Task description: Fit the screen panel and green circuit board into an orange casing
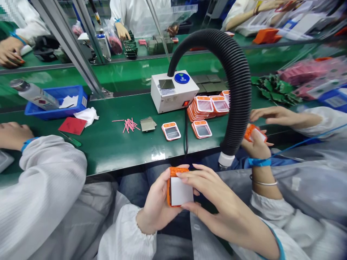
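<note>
My left hand (154, 206) is wrapped around an orange plastic casing (174, 172), held above my lap in front of the bench edge. A white square panel (181, 192) lies over most of the casing's face. With thumb and fingertips, my right hand (214, 202) grips the panel's right side and top edge; whether the panel is seated in the casing I cannot tell. On the bench beyond are two small stacks of orange-and-white framed covers, one on the left (171, 131) and one on the right (201, 129).
A white box (173, 94) with a lit red switch stands behind, and a black corrugated hose (238, 79) arches down on the right. Pink strips (130, 125), grey square sheets (148, 124) and stacked covers (204, 104) lie on the green bench (116, 151). Co-workers sit close on both sides.
</note>
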`<action>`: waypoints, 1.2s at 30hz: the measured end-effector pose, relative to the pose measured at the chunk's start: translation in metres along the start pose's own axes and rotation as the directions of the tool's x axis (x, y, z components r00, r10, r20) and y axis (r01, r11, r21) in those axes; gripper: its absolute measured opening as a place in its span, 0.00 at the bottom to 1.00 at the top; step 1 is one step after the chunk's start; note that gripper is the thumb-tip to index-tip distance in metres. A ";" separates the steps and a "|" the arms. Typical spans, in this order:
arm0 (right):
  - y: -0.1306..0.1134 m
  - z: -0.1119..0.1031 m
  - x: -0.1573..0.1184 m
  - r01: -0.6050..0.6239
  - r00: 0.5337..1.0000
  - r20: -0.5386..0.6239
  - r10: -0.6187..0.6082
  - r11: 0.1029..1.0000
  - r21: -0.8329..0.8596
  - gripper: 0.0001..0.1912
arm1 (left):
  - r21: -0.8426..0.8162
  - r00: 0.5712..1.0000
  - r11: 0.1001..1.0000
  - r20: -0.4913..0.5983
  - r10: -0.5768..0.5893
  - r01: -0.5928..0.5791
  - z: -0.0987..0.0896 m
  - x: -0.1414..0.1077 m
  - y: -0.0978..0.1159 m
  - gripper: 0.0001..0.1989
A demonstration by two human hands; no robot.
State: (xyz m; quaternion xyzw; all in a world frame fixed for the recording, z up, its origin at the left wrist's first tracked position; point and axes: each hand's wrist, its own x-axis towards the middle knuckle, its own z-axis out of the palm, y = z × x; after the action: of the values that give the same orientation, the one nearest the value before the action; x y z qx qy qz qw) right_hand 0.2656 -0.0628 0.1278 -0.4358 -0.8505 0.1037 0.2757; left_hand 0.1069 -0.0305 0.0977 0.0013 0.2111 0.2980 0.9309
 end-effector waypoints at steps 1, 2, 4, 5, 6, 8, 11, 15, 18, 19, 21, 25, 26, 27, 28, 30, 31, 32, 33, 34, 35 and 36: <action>0.000 0.000 0.000 -0.001 1.000 -0.005 0.001 1.000 -0.003 0.19 | 0.002 1.000 1.000 0.010 -0.002 0.002 0.000 0.000 0.000 0.18; 0.000 0.000 0.000 -0.004 1.000 -0.009 0.004 1.000 -0.004 0.19 | 0.002 1.000 1.000 0.020 -0.003 0.003 -0.001 0.000 -0.001 0.18; -0.001 0.000 -0.001 -0.014 1.000 -0.008 0.014 1.000 -0.002 0.20 | -0.002 0.999 1.000 0.039 -0.005 0.005 -0.002 0.001 -0.001 0.20; -0.001 0.000 -0.001 -0.019 1.000 -0.004 0.019 1.000 0.000 0.20 | -0.004 0.999 1.000 0.047 -0.004 0.004 -0.002 0.001 -0.001 0.21; -0.001 0.000 -0.001 -0.023 1.000 0.000 0.023 1.000 0.000 0.21 | -0.004 0.999 1.000 0.054 -0.003 0.003 -0.003 0.001 -0.001 0.21; -0.001 0.000 -0.002 -0.028 1.000 0.004 0.028 1.000 -0.007 0.22 | -0.002 0.998 1.000 0.060 0.002 -0.001 -0.003 0.002 -0.001 0.21; -0.001 0.000 -0.002 -0.030 1.000 0.006 0.030 0.999 -0.023 0.22 | -0.001 0.998 1.000 0.059 0.002 -0.002 -0.003 0.002 -0.002 0.20; 0.000 0.000 -0.002 -0.027 1.000 0.013 0.027 0.999 -0.026 0.21 | -0.013 0.998 1.000 0.067 0.010 -0.009 -0.003 0.003 -0.003 0.19; 0.000 0.000 -0.002 -0.029 1.000 0.008 0.029 0.999 -0.026 0.21 | -0.012 0.997 1.000 0.072 0.019 -0.018 -0.003 0.003 -0.003 0.19; 0.000 0.000 -0.003 -0.031 1.000 0.006 0.031 0.999 -0.026 0.21 | -0.011 0.997 1.000 0.069 0.020 -0.019 -0.003 0.003 -0.003 0.19; 0.000 0.000 -0.003 -0.034 0.999 0.008 0.034 0.999 -0.023 0.21 | -0.008 0.997 1.000 0.069 0.021 -0.020 -0.003 0.004 -0.002 0.19; -0.001 -0.001 -0.002 -0.036 0.999 0.010 0.036 0.999 -0.015 0.20 | 0.006 0.996 0.999 0.080 0.033 -0.033 -0.003 0.005 -0.003 0.19; 0.000 0.000 -0.002 -0.036 0.999 0.007 0.036 0.999 -0.014 0.20 | 0.010 0.997 0.999 0.074 0.033 -0.034 -0.004 0.005 -0.003 0.20; 0.000 0.000 -0.002 -0.037 0.999 0.005 0.037 0.999 -0.014 0.20 | 0.013 0.997 0.999 0.066 0.032 -0.033 -0.004 0.005 -0.004 0.20; 0.000 0.000 -0.002 -0.036 0.999 0.004 0.036 0.999 -0.014 0.20 | 0.014 0.998 0.999 0.058 0.029 -0.030 -0.004 0.006 -0.004 0.20; 0.001 0.001 -0.002 -0.034 0.999 0.006 0.034 0.999 -0.014 0.21 | 0.013 0.998 1.000 0.052 0.026 -0.027 -0.005 0.006 -0.004 0.20; 0.001 0.001 -0.002 -0.034 0.999 0.006 0.034 0.999 -0.012 0.21 | 0.011 0.998 1.000 0.053 0.024 -0.024 -0.006 0.006 -0.003 0.20; 0.001 0.001 -0.002 -0.036 0.999 0.007 0.036 0.999 -0.011 0.21 | 0.009 0.998 1.000 0.054 0.023 -0.023 -0.006 0.006 -0.003 0.20; 0.001 0.001 -0.002 -0.039 0.999 0.007 0.039 0.999 -0.009 0.21 | 0.007 0.998 1.000 0.056 0.023 -0.023 -0.006 0.006 -0.003 0.20; 0.001 0.001 -0.002 -0.043 0.999 0.007 0.043 0.999 -0.007 0.20 | 0.006 0.998 1.000 0.058 0.024 -0.025 -0.006 0.006 -0.003 0.20; 0.000 0.001 -0.002 -0.045 0.999 0.007 0.045 0.999 -0.004 0.20 | 0.005 0.998 1.000 0.059 0.026 -0.026 -0.007 0.006 -0.003 0.21; 0.000 0.000 -0.001 -0.046 0.999 0.005 0.046 0.999 0.000 0.20 | 0.004 0.998 1.000 0.060 0.028 -0.028 -0.007 0.006 -0.003 0.21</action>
State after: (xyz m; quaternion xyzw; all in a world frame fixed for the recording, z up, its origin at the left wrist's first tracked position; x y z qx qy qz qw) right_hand 0.2662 -0.0637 0.1268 -0.4550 -0.8408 0.1112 0.2714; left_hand 0.1101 -0.0304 0.0888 0.0155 0.1838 0.3102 0.9326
